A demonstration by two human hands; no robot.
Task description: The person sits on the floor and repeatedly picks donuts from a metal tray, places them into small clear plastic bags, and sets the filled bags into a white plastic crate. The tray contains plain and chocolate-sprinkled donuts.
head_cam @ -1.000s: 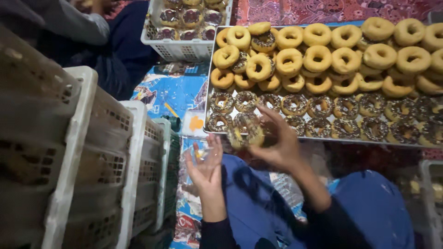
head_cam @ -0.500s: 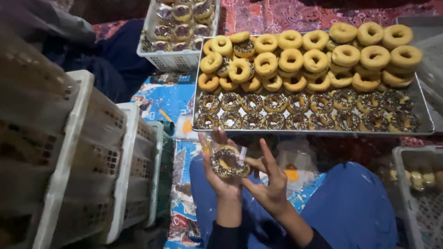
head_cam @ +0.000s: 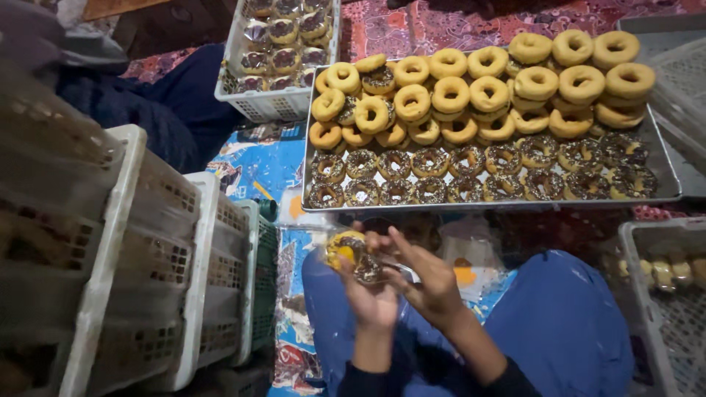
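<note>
My left hand (head_cam: 371, 298) holds a chocolate-sprinkled doughnut (head_cam: 353, 254) in a clear plastic wrapper, tilted on edge above my lap. My right hand (head_cam: 426, 279) touches the wrapper beside it, fingers spread at its right side. Just beyond my hands lies a metal tray (head_cam: 485, 204). Plain golden doughnuts (head_cam: 471, 92) are piled along its far half, and chocolate-sprinkled doughnuts (head_cam: 471, 173) lie in two rows along its near half.
White plastic crates (head_cam: 140, 279) stand on edge at my left. A white basket (head_cam: 276, 103) of wrapped doughnuts sits at the far left of the tray. Another basket (head_cam: 662, 294) with wrapped doughnuts is at my right. Clear bags (head_cam: 463, 246) lie under the tray's near edge.
My right hand took a sprinkled doughnut from the tray's near row and brought it back to my left hand. Both hands now hold it lower over my lap, tilted on edge.
</note>
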